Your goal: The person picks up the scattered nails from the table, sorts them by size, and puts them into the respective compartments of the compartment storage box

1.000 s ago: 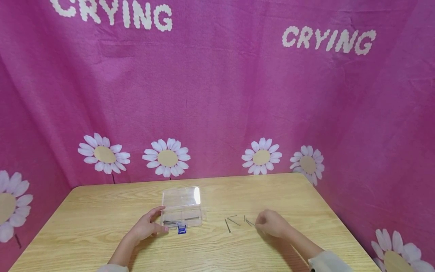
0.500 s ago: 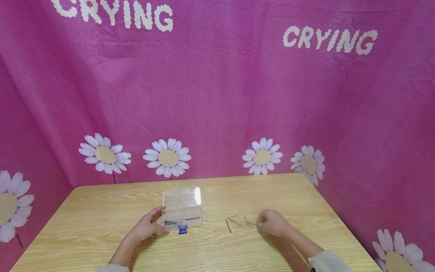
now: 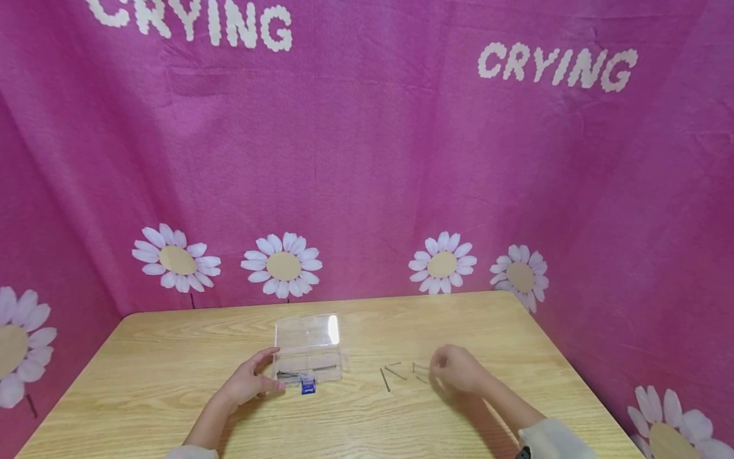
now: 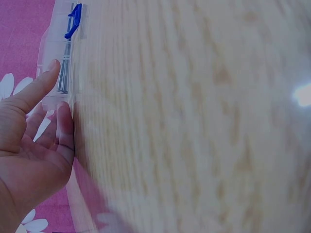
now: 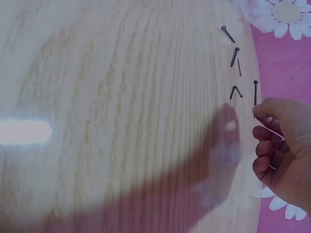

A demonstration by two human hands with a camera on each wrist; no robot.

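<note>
In the head view, a clear plastic box (image 3: 325,358) stands with its lid raised at the back and a blue clasp (image 3: 308,386) at the front. Dark nails (image 4: 64,73) lie inside it. My left hand (image 3: 246,382) holds the box's left end, thumb at the front corner and index finger at the back corner. To the right, my right hand (image 3: 459,368) pinches a nail (image 5: 255,92) between thumb and forefinger, just above the table; its other fingers are curled in. Several loose nails (image 5: 235,57) lie on the wood between box and right hand.
The wooden table (image 3: 355,421) has a light grain and rounded back corners. A pink curtain (image 3: 367,159) with white flowers and lettering hangs close behind it and along both sides. The right arm's shadow (image 5: 170,179) falls across the tabletop.
The right hand has picked up a nail from the table and moved slightly up and away with it. Left hand and box have stayed in place.
</note>
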